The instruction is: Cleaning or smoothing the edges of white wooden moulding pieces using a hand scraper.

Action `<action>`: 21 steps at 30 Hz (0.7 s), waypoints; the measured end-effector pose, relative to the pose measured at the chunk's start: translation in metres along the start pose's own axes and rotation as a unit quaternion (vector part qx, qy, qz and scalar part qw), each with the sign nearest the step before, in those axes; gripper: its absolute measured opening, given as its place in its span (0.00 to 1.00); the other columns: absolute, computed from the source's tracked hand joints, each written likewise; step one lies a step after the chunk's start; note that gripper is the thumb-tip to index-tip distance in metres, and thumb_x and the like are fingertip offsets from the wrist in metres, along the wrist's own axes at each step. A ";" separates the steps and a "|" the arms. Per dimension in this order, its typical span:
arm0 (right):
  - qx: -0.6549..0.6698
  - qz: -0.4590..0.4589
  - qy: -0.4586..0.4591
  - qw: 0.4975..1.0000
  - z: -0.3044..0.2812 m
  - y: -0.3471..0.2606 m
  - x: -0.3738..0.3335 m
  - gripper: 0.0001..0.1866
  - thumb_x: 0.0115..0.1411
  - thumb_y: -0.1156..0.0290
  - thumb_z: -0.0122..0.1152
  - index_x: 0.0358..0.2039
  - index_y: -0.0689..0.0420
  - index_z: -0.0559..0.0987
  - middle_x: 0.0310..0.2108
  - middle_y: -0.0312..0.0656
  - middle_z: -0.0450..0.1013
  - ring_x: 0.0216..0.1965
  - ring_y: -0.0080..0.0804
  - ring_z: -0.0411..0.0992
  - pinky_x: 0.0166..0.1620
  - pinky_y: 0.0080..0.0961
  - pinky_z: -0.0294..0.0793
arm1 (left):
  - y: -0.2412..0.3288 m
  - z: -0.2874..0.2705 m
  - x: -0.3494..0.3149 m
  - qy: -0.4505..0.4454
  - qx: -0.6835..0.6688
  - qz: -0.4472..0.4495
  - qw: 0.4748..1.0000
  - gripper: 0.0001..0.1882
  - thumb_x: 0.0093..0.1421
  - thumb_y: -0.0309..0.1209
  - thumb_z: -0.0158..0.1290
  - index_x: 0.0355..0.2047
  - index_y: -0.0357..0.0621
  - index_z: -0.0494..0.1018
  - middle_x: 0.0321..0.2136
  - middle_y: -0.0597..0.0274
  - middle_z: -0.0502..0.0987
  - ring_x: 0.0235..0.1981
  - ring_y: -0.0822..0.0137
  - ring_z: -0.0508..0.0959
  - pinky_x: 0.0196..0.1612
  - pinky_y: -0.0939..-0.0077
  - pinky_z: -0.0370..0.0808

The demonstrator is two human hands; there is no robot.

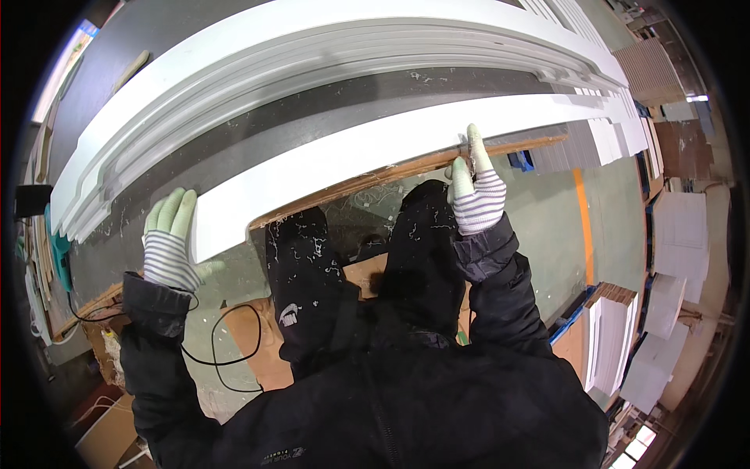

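Note:
A long white board (344, 156) with a stepped, notched left end lies across in front of me along the table's near edge. My left hand (169, 238), in a pale green glove with a striped cuff, holds that left end, fingers along its outer side and thumb low by its corner. Farther right, my right hand (478, 187), gloved alike, grips the board's near edge. Its index finger reaches up onto the white face, with the thumb by the front edge; the other fingers are mostly hidden. Below the board runs a rough brown wooden edge (359, 183).
More long white profiled boards (336, 39) are stacked beyond, on the dark tabletop (258, 129). A teal tool (59, 254) with a black cord sits at the left edge. White shavings cling to my trousers. Stacked white panels (609, 344) stand at lower right, near an orange floor line (583, 227).

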State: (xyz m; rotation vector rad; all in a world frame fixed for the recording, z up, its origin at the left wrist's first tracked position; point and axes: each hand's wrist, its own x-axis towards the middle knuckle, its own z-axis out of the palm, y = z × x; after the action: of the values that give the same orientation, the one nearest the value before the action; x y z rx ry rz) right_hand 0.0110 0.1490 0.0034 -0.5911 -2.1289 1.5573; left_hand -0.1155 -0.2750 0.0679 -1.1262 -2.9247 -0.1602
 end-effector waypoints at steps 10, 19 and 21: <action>-0.037 -0.126 -0.284 0.950 0.124 -0.010 -0.076 0.21 0.70 0.61 0.46 0.61 0.53 0.67 0.21 0.46 0.65 0.23 0.38 0.68 0.34 0.34 0.72 | 0.061 0.012 0.024 0.061 -0.019 0.098 0.993 0.46 0.30 0.28 0.62 0.58 0.47 0.68 0.51 0.46 0.70 0.51 0.42 0.70 0.52 0.55 0.73; -0.099 -0.182 -0.001 0.978 0.077 -0.019 -0.042 0.28 0.63 0.85 0.47 0.64 0.58 0.64 0.40 0.42 0.76 0.24 0.17 0.66 0.31 0.15 0.70 | 0.074 0.010 0.031 0.059 -0.050 0.096 0.992 0.44 0.34 0.28 0.64 0.58 0.43 0.67 0.50 0.45 0.69 0.50 0.43 0.69 0.52 0.54 0.71; -0.042 -0.185 -0.077 0.979 0.105 -0.033 -0.064 0.31 0.58 0.89 0.49 0.63 0.57 0.67 0.34 0.37 0.74 0.30 0.20 0.68 0.37 0.17 0.70 | 0.076 0.014 0.033 0.067 -0.052 0.096 0.992 0.43 0.36 0.27 0.63 0.58 0.43 0.67 0.50 0.43 0.69 0.50 0.43 0.69 0.52 0.55 0.71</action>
State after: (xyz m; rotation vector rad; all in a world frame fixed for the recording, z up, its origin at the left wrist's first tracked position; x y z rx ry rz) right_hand 0.0006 0.0222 0.0002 -0.0890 -2.2687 1.3471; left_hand -0.0883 -0.1958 0.0627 -1.3450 -2.7017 -0.3730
